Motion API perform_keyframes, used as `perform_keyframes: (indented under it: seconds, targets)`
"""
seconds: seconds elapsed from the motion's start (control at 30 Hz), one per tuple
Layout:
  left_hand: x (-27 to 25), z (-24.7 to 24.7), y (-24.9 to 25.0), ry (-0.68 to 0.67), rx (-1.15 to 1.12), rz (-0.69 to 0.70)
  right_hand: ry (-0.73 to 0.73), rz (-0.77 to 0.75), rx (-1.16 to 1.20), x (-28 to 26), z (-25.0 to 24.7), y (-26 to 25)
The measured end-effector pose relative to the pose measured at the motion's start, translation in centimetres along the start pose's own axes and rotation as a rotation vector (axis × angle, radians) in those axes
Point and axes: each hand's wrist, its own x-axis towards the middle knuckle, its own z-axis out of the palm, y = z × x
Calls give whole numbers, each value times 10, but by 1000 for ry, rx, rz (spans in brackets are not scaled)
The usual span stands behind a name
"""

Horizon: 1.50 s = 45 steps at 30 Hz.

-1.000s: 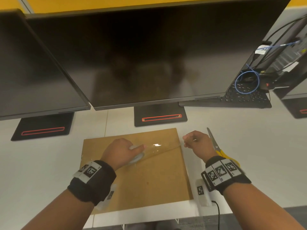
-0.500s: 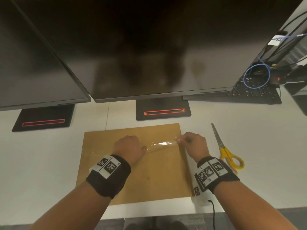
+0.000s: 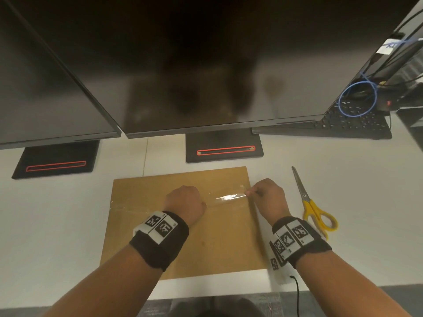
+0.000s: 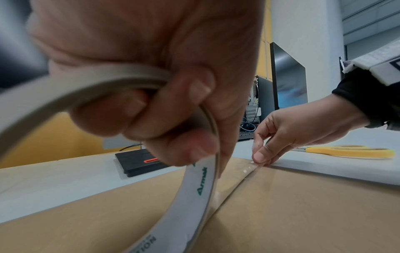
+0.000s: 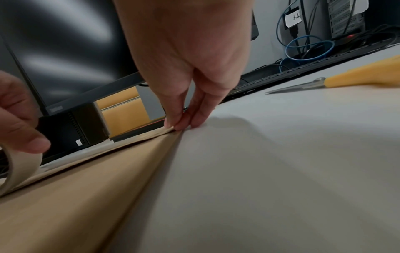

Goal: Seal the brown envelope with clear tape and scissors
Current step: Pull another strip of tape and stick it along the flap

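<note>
The brown envelope (image 3: 183,236) lies flat on the white desk. My left hand (image 3: 190,197) hovers over its middle and grips the clear tape roll (image 4: 194,188), fingers curled through the core. A strip of clear tape (image 3: 226,197) runs from the roll to my right hand (image 3: 248,193). That hand pinches the tape end and holds it down at the envelope's right edge (image 5: 171,130). The yellow-handled scissors (image 3: 313,207) lie shut on the desk just right of my right hand. An earlier band of tape (image 3: 128,208) crosses the envelope's left part.
Two dark monitors on black stands (image 3: 224,152) rise close behind the envelope. A black keyboard (image 3: 350,124) with a blue cable loop (image 3: 357,99) sits at the back right. The desk's front edge (image 3: 206,291) runs just below the envelope, with a black cable (image 3: 297,291) hanging there.
My right hand has moved left and down, bringing the tape end onto the envelope's right edge. The strip now lies lower, close to the paper. The scissors have not moved.
</note>
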Motion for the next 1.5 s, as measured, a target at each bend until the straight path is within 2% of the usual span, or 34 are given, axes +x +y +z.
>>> perform_keyframes:
  seconds: [0.17,0.33,0.67,0.9,1.1,1.2,1.27,1.37,1.43,1.5]
  targets:
    - [1,-1,4,-20,-12,8,4,-54,-96,0,2,-4]
    - [3,-2,9,-22,-14,13,-6,-18,-164,3,5,-11]
    - [12,-2,15,-45,17,-4,28,187,111,1,-5,-8]
    - [14,-1,16,-40,19,-18,23,137,21,3,-5,-3]
    - [14,0,15,-36,9,-10,-20,16,-197,-1,2,-3]
    - [14,-1,16,-42,4,-24,-52,39,-178,-1,0,-4]
    - [14,-2,16,-47,-4,-34,-25,51,-143,-3,-4,-11]
    - [13,-2,16,-43,-19,-32,71,-138,-193,-12,1,-28]
    - [13,-2,15,-37,-35,-20,-16,-317,-174,-22,13,-39]
    - [13,-2,14,-18,-44,3,-165,-422,-160,-31,27,-46]
